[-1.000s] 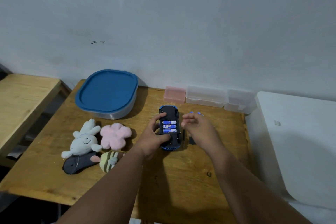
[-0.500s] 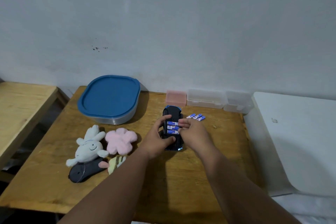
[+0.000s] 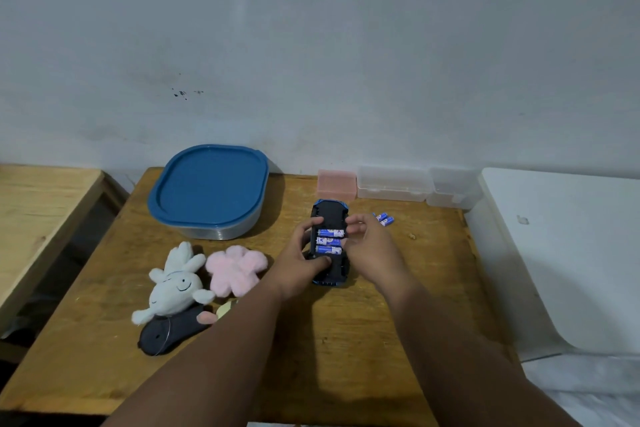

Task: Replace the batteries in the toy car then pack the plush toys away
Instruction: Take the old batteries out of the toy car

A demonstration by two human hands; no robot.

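Left hand (image 3: 304, 262) clamps toy car (image 3: 329, 246) belly-up on table (image 3: 346, 340); right hand (image 3: 367, 246) fingers at batts (image 3: 329, 241), can't tell if gripping. We'd hold car sides: rigid, light; batts slippery.

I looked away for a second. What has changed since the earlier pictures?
The right hand moved in onto the batteries in the car; it now fingers the top one. The left hand still grips the upturned toy car. Spare batteries, plush toys and lidded container stayed put.
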